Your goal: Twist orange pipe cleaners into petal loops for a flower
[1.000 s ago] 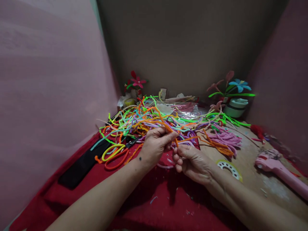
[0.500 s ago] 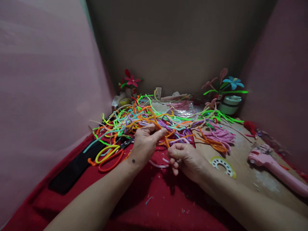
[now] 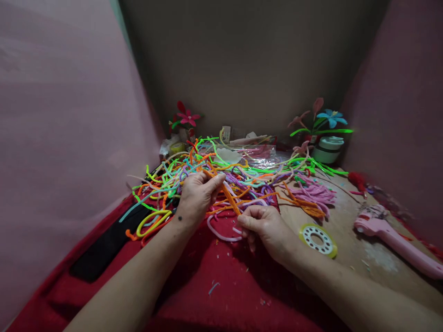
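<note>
An orange pipe cleaner stretches between my two hands, slanting down to the right. My left hand pinches its upper part between thumb and fingers. Its lower end is in the pinch of my right hand. Behind the hands spreads a tangled heap of pipe cleaners in many colours. A pale lilac pipe cleaner curves on the red cloth below the hands. Yellow-and-red-handled scissors lie left of my left hand, partly covered by the wrist.
On the right, a tape roll and a pink glue gun rest on a brown board. Pink pipe cleaners lie behind them. Flowers in pots stand at the back. A black strip lies at left.
My left hand has moved left and slightly down, away from my right hand, and a longer stretch of orange pipe cleaner shows between them. The tape roll is now less covered by my right arm.
</note>
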A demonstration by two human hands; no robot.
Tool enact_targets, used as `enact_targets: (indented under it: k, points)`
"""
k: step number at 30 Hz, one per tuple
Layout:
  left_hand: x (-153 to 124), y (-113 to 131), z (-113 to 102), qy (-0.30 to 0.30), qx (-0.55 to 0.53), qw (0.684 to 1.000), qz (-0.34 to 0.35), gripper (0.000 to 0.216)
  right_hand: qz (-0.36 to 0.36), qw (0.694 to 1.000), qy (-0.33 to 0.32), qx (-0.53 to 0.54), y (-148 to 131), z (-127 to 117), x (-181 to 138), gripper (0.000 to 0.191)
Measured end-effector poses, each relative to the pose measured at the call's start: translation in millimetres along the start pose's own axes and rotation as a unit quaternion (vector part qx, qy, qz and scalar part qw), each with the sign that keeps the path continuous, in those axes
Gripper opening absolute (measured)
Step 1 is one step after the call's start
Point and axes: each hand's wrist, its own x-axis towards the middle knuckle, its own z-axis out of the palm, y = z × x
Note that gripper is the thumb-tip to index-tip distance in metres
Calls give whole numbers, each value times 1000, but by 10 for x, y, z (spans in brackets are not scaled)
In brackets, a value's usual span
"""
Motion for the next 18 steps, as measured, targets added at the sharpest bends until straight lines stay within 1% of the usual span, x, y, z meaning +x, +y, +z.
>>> enact_targets:
  k: [2, 5, 6, 8, 11, 13, 16, 18]
  points:
    - [-16, 4, -2, -57, 13, 998, -20, 32, 2, 1000, 3, 13, 7, -8, 2, 27]
    - [-65, -1, 20, -175, 18, 982, -66, 25, 1, 999, 9, 51, -2, -28, 10, 27]
    - [-79, -11, 33, -196, 24, 977, -81, 23, 4, 998, 11, 61, -8, -35, 12, 26]
    - [-98, -40, 63, -205, 38, 972, -109, 21, 14, 997, 12, 75, -17, -49, 14, 25]
    - [-97, -86, 103, -181, 44, 974, -131, 26, 18, 997, 7, 78, -4, -60, 17, 25]
    - [-86, -109, 119, -139, 55, 981, -123, 29, 8, 998, 4, 61, 23, -58, 22, 25]
    - [-72, -130, 130, -54, 76, 993, -69, 30, 3, 1000, -2, 27, 63, -39, 30, 26]
    - [-71, -137, 136, -17, 77, 996, -37, 30, 5, 1000, -5, 10, 73, -19, 31, 26]
